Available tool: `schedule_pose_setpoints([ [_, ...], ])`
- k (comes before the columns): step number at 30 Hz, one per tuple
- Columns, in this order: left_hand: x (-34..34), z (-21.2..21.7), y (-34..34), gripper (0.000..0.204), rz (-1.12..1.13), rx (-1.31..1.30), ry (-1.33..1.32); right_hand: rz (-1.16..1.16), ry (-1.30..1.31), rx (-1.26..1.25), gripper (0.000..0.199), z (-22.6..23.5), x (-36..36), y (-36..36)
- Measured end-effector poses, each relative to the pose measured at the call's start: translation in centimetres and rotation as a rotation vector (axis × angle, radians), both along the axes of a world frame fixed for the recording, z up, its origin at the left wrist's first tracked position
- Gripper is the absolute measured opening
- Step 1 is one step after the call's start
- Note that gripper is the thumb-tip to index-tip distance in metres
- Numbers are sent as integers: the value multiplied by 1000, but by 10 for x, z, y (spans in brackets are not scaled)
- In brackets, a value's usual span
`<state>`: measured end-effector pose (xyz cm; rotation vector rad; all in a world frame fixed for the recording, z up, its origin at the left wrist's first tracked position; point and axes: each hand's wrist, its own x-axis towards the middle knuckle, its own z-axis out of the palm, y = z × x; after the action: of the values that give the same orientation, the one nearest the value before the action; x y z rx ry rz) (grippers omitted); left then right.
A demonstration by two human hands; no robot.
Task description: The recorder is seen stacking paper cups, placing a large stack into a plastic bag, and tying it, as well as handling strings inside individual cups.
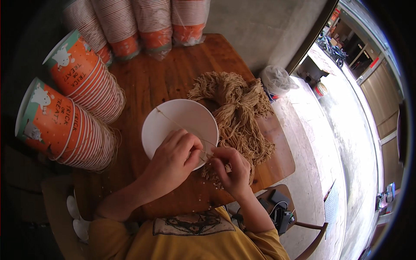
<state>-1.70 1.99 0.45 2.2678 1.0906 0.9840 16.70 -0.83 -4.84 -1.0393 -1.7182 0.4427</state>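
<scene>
tabletop (173,69): brown grained wood | left hand (175,149) and right hand (233,167): pinched narrow on thin cord (172,118) above white bucket (152,130) | bucket: mid-tabletop, left of tan cord bundle (236,115); orange bucket stacks (80,82) at left | room: grey wall (251,30) behind, bright floor (314,143) at right

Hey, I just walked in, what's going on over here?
Someone seated at a wooden table is working a thin string over an open white tub. The right hand pinches the string near the rim; the left hand is over the opening, though its exact grip is hidden. A tan string bundle lies beside the tub. Nested orange tubs stand at the left, with plastic-wrapped stacks at the back.
</scene>
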Motion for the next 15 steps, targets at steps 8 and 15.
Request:
schedule_pose_setpoints([
  [8, 6, 0, -4, 18, -76, -20, -62, 21, -41, -111, 23, 21, -3, -2],
  [15, 9, -1, -11, 23, -64, -19, -91, 4, -124, 23, 18, 28, 5, 1],
])
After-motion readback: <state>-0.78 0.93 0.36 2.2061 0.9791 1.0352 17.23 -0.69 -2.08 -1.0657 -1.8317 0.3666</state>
